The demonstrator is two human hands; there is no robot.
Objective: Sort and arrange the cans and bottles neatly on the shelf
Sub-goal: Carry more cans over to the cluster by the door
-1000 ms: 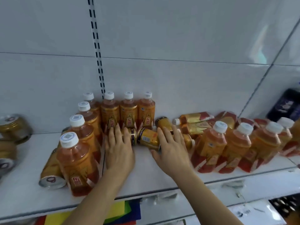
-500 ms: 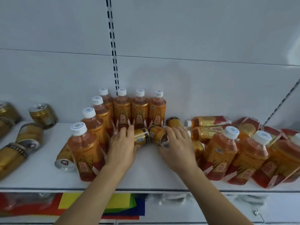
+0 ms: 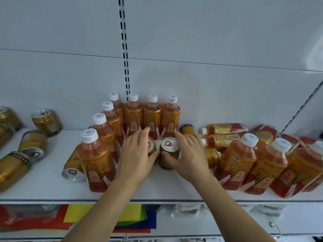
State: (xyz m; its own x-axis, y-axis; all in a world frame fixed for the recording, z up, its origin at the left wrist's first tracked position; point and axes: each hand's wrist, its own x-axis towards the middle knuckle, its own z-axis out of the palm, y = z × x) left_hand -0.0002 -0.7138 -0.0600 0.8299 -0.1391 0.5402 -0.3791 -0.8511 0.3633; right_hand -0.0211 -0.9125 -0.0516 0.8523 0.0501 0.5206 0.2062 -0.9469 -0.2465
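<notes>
Your left hand [image 3: 135, 158] grip curled round one upright gold can [image 3: 151, 146], your right hand [image 3: 191, 157] grip round its neighbour can [image 3: 169, 155], both mid-shelf [image 3: 52, 187], before bottles [image 3: 151, 116] along back edge.

Upright bottles [image 3: 133, 119] carry red vertical characters 东鹏 on gold labels; same on front bottle [image 3: 95, 165]; can print unreadable
</notes>
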